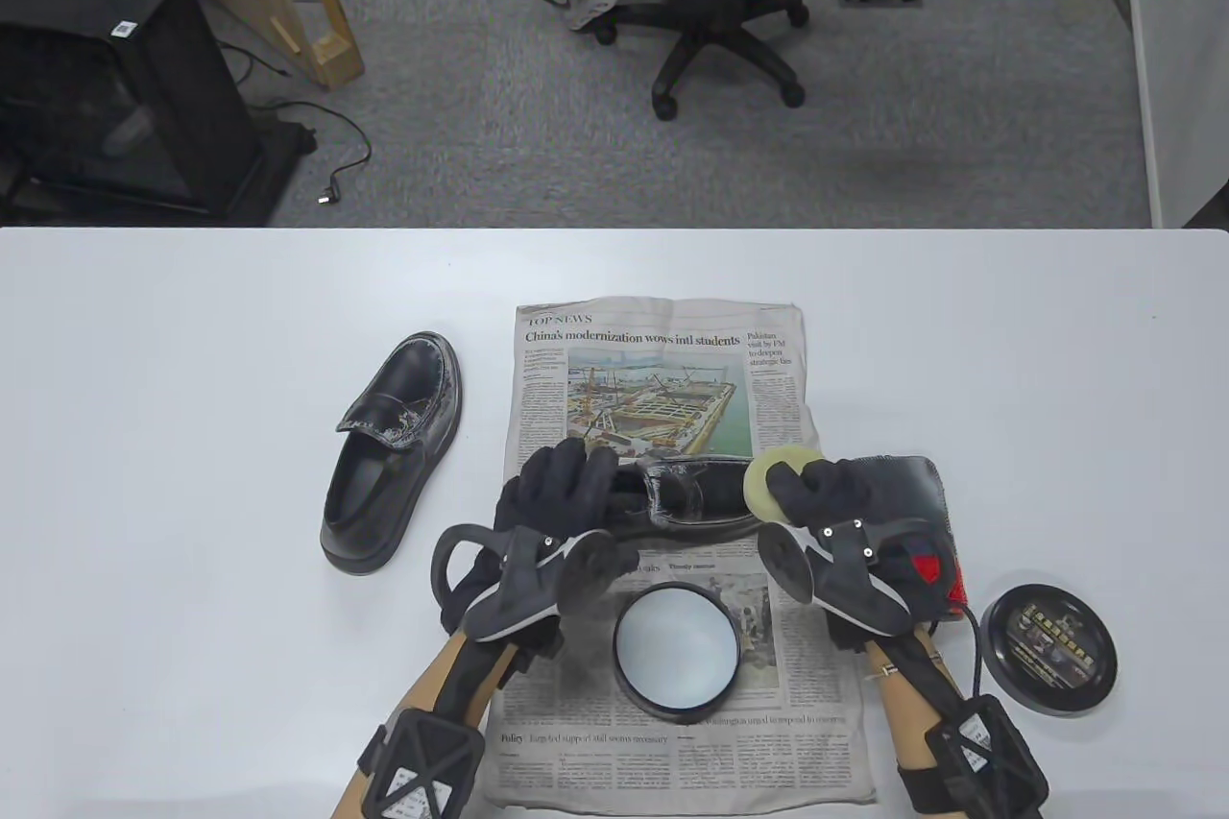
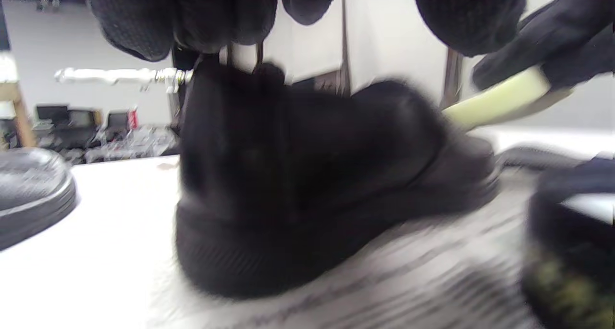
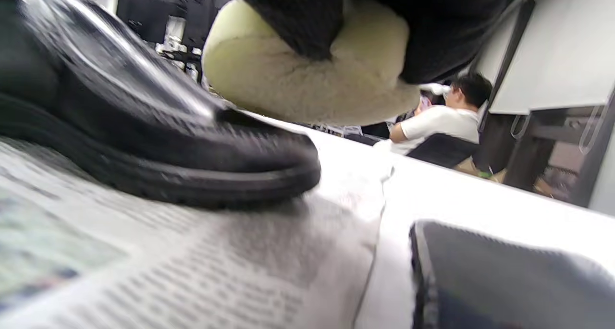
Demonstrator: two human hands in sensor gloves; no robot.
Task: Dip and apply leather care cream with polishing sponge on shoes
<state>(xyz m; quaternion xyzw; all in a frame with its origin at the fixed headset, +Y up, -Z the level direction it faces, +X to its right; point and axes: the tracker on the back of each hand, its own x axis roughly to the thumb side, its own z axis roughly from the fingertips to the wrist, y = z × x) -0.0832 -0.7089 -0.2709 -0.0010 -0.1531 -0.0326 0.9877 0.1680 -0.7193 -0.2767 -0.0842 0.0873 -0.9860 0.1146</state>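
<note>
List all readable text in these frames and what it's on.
"TOP NEWS": newspaper, section header.
"China's modernization wows intl students": newspaper, main headline.
"Pakistan visit by PM to deepen strategic ties": newspaper, side headline, small, partly guessed.
Newspaper body text: too small.
Jar lid label: unreadable.
Both wrist views: print blurred.

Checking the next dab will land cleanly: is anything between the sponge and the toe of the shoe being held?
Nothing visible. The right hand pinches the polishing sponge just above the toe of the shoe, which the left hand grips at the heel.

Black shoe point(image 1: 686, 497) (pale-yellow sponge point(image 1: 776, 485)).
</note>
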